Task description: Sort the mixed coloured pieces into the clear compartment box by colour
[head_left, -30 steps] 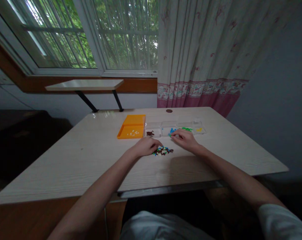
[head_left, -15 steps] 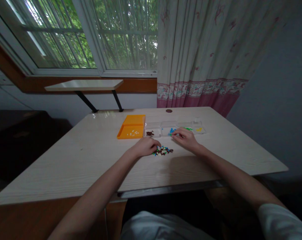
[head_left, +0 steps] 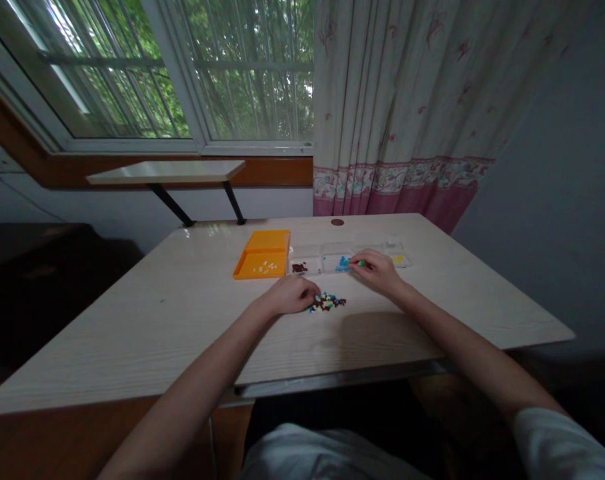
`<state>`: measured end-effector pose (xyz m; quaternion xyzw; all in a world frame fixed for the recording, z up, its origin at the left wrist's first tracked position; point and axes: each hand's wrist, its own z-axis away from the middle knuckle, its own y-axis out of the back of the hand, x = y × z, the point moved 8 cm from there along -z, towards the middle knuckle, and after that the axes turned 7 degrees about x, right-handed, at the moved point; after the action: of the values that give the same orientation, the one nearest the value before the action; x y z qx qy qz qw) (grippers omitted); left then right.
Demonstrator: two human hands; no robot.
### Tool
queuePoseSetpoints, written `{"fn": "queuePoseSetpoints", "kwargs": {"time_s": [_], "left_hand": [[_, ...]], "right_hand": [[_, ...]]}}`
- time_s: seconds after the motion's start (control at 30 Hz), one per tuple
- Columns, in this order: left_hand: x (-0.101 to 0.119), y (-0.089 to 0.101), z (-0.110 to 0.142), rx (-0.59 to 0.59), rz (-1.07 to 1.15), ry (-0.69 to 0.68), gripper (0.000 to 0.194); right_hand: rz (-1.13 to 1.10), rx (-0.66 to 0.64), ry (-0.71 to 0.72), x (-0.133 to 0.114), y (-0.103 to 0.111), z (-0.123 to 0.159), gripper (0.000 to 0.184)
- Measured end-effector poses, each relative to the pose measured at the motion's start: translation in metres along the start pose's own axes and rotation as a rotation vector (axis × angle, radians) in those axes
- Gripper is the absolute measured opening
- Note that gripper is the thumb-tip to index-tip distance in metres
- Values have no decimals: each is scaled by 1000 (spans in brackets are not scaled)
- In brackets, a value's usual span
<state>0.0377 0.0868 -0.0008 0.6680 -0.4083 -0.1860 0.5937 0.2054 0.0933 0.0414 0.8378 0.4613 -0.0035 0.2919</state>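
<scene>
On the table lies a mixed pile of small brown, cream, blue and green pieces point(head_left: 327, 302). My left hand point(head_left: 295, 294) rests at its left edge, fingers curled down and tips hidden at the pieces. My right hand point(head_left: 377, 269) is over the clear divided box point(head_left: 313, 251), thumb and fingers pinched together. A small green piece point(head_left: 362, 263) shows at those fingers. Blue pieces point(head_left: 343, 264) lie in the compartment just left of the fingertips. Brown pieces point(head_left: 299, 267) fill part of the left compartment, and yellow pieces point(head_left: 397, 259) show at the right end.
An open orange case point(head_left: 261, 265) with several white pieces stands left of the clear box. A small raised shelf point(head_left: 167, 172) is at the back left. Behind the box, a round brown disc point(head_left: 337, 222) sits in the tabletop. A curtain point(head_left: 372, 120) hangs behind the table.
My right hand has moved slightly right and up over the clear box, from the blue pieces toward the green ones, and now covers that compartment. My left hand stays beside the pile.
</scene>
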Motion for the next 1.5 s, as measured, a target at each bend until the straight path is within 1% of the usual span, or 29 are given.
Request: {"fn": "queuePoseSetpoints", "kwargs": {"time_s": [0.1,0.2,0.27,0.37,0.43,0.5,0.6,0.67,0.77,0.9,1.0,1.17,1.23,1.3,1.4,1.5], "left_hand": [[-5,-2,1,3,-33,13,32],[-9,-4,1,-1,-43,30,32],[-10,-3,2,6,-41,36,32],[-12,-1,2,19,-53,50,32],[-13,0,2,26,-65,59,31],[-14,0,2,26,-68,57,31],[-12,-2,2,21,-58,40,29],[-12,-2,2,23,-54,46,26],[-15,-1,1,18,-30,88,22],[-21,-2,1,16,75,135,21],[-24,-7,0,-1,150,148,20],[-26,-14,-1,-24,258,157,16],[-23,-12,-3,8,290,140,15],[-20,-7,-4,70,318,127,17],[-14,-2,-7,150,365,132,19],[-8,0,-8,180,392,125,20]], "right_hand": [[64,-80,-24,13,5,-2,14],[177,-211,-97,39,8,-1,13],[261,-273,-160,58,10,2,12],[372,-327,-240,78,11,9,13],[414,-340,-271,83,10,12,15],[413,-336,-276,79,7,13,18],[321,-353,-228,60,-4,12,20],[239,-396,-179,42,-16,12,21],[141,-470,-98,16,-33,15,20],[74,-531,-25,-4,-46,21,19],[63,-560,-23,-9,-47,22,19],[67,-585,-47,-7,-46,22,19],[56,-583,-53,-6,-46,23,19],[40,-560,-60,-6,-47,23,18],[19,-491,-74,-10,-49,21,18],[-6,-431,-81,-18,-53,20,17]]}}
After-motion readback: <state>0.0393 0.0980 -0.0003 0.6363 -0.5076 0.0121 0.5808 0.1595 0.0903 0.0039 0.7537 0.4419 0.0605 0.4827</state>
